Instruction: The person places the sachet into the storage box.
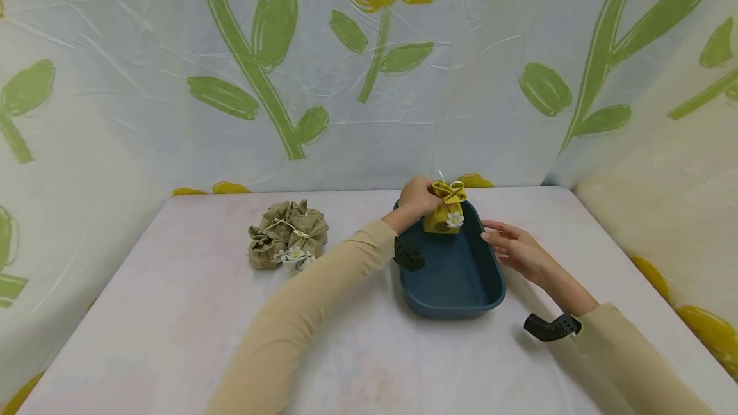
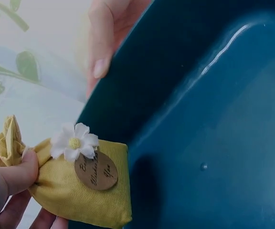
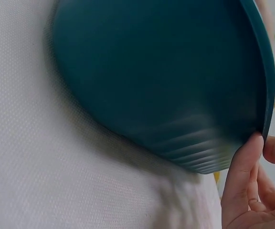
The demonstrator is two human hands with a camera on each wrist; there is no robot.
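My left hand (image 1: 416, 198) pinches a small yellow fabric pouch (image 1: 442, 216) by its gathered neck. A white flower and a round brown tag decorate the pouch (image 2: 85, 191), seen up close in the left wrist view. It hangs over the far end of a dark blue rectangular tub (image 1: 452, 274). My right hand (image 1: 517, 250) is at the tub's right side, its fingers fairly straight and touching the wall near the rim. In the right wrist view, the fingertips (image 3: 252, 145) meet the tub's outer wall (image 3: 166, 86).
To the left on the white table (image 1: 190, 312) stands a cluster of several brown drawstring pouches (image 1: 288, 229). A small whitish pouch with a flower (image 1: 296, 258) sits in front of them, partly hidden by my left sleeve. A flower-printed cloth (image 1: 450, 101) hangs behind the table.
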